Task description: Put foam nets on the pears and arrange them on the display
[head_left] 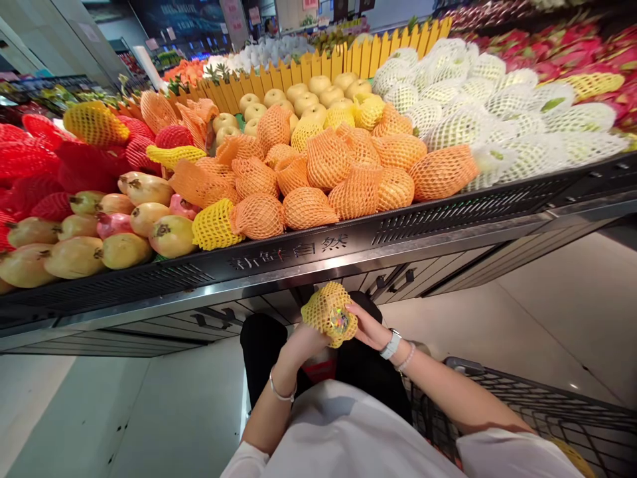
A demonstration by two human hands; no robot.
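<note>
A fruit in a yellow foam net sleeve [329, 315] is held in front of the body, below the fruit display's steel edge [293, 255], a shiny sticker [339, 321] facing up. The right hand [369, 326] presses against it, fingers [358, 315] together and touching the net; the left hand [304, 345] cups its underside — fingers hidden, so their state cannot be told. Probably firm and fairly heavy, with soft, grippy foam, best cradled around its middle; the net hides its long axis

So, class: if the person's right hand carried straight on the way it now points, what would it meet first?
The right hand would meet the fruit in a yellow foam net first: its fingers appear to rest against it already.
</note>
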